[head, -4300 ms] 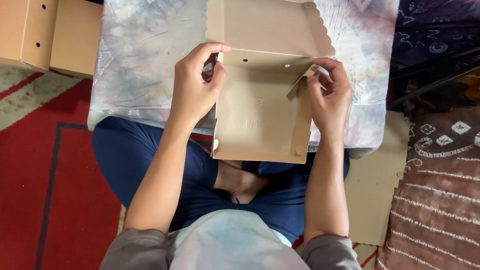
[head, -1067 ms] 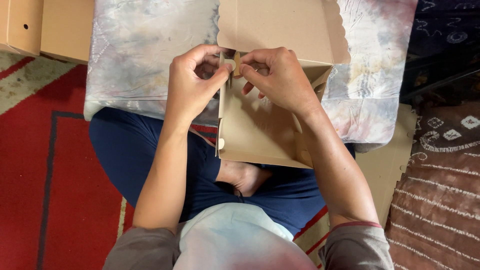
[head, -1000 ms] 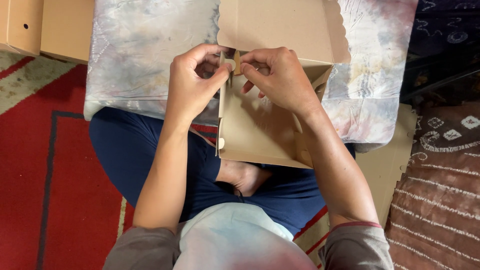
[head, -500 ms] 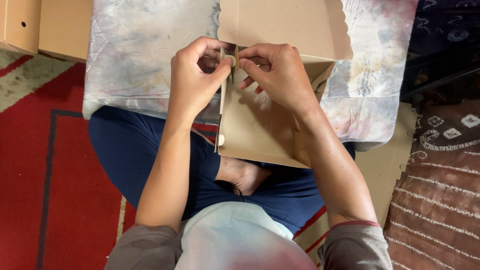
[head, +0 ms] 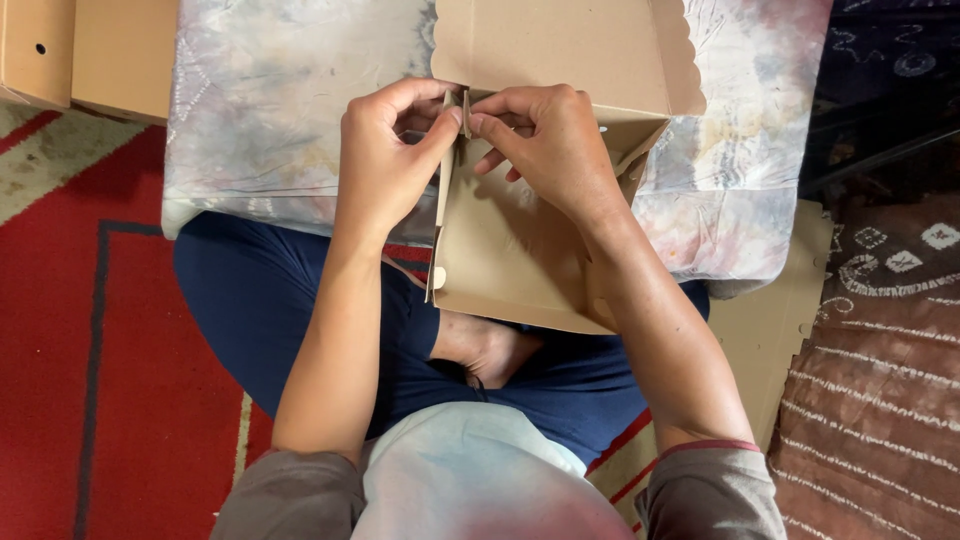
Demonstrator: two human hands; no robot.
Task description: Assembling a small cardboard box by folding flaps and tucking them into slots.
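A brown cardboard box blank lies partly folded on the edge of a low table, over my lap. Its scalloped lid panel lies flat toward the far side. My left hand pinches the box's raised left side flap near the upper left corner. My right hand reaches across and grips the small tab at that same corner, fingertips almost touching those of the left hand. The right side wall stands up slightly, partly hidden by my right wrist.
The low table wears a pale mottled cloth under clear plastic. Folded cardboard boxes stand at the top left. Flat cardboard sheets lie on the floor at the right, beside a patterned dark textile. A red rug covers the floor at the left.
My right hand has left the box's right side and crossed to the upper left corner, joining the left hand. The left flap now stands more upright.
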